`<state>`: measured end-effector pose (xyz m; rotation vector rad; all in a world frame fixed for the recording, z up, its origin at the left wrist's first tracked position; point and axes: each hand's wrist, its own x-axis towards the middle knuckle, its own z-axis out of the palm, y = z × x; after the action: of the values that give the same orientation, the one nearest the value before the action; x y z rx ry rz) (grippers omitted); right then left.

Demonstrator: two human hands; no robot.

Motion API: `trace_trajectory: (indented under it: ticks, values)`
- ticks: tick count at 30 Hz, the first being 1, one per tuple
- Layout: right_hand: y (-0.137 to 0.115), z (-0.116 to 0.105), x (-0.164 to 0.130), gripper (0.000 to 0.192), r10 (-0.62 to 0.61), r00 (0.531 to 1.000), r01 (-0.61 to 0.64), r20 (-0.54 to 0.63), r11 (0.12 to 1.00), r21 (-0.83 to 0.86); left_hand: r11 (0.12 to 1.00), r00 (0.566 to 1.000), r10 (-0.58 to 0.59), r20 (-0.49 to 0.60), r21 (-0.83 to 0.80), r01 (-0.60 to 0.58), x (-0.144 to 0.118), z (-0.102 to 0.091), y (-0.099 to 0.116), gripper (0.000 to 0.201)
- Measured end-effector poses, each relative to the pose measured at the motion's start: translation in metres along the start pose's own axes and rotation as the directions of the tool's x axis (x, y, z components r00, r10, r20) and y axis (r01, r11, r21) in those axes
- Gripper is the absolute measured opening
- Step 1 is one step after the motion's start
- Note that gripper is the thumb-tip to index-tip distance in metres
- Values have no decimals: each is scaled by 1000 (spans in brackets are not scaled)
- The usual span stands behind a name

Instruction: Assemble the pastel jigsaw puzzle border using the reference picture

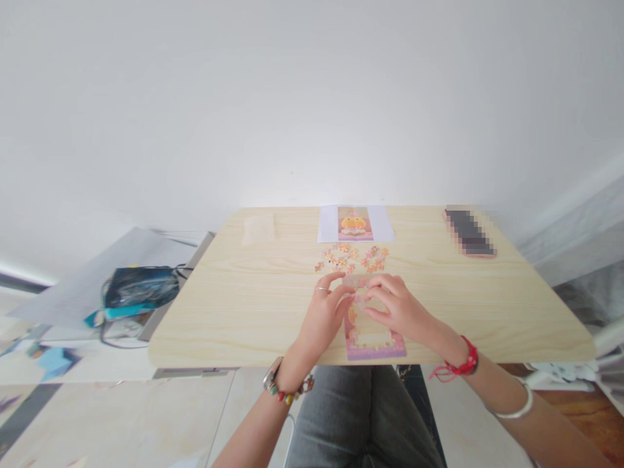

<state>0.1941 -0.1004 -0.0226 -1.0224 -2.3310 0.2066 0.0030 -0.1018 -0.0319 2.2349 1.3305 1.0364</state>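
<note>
A jigsaw puzzle (376,355) with a purple and pink border lies at the table's front edge, its middle showing the pale backing. Over its upper left part, my left hand (325,309) has thumb and forefinger brought together; whatever is between them is too small to make out. My right hand (402,309) rests over the upper right part, fingers bent and thumb apart from them, with no piece visible in it. Just beyond both hands, loose puzzle pieces (375,259) lie in two loose clusters. A printed sheet (355,224) with a yellow and orange picture lies behind them.
The wooden table (219,305) stands against a white wall. A phone (468,232) lies at its back right, and a pale translucent packet (259,229) at the back left. Left of the table, a dark bag (141,287) sits on a lower surface.
</note>
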Motion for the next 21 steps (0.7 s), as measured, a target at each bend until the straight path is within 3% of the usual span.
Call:
trace_trajectory:
  ticks: [5, 9, 12, 17, 21]
  values:
    - [-7, 4, -4, 8, 24, 994, -32, -107, 997, -77, 974, 988, -154, -8, -168, 151, -5, 8, 9, 9]
    - [-16, 5, -5, 9, 26, 987, -48, -162, 990, -133, 907, 962, -267, 57, -323, 271, -6, 11, 18, 9]
    - [-15, 1, -5, 12, -6, 987, -17, -158, 989, -145, 887, 950, -299, 92, -341, 313, -4, 9, 20, 11]
    - [-3, -15, 0, 21, -39, 994, 29, -98, 995, -98, 965, 974, -199, 111, -151, 215, -3, 2, 12, 12]
    - [3, -24, 6, 24, -153, 988, 154, 26, 985, -72, 995, 985, -92, 149, -33, 98, -2, -2, 9, 14]
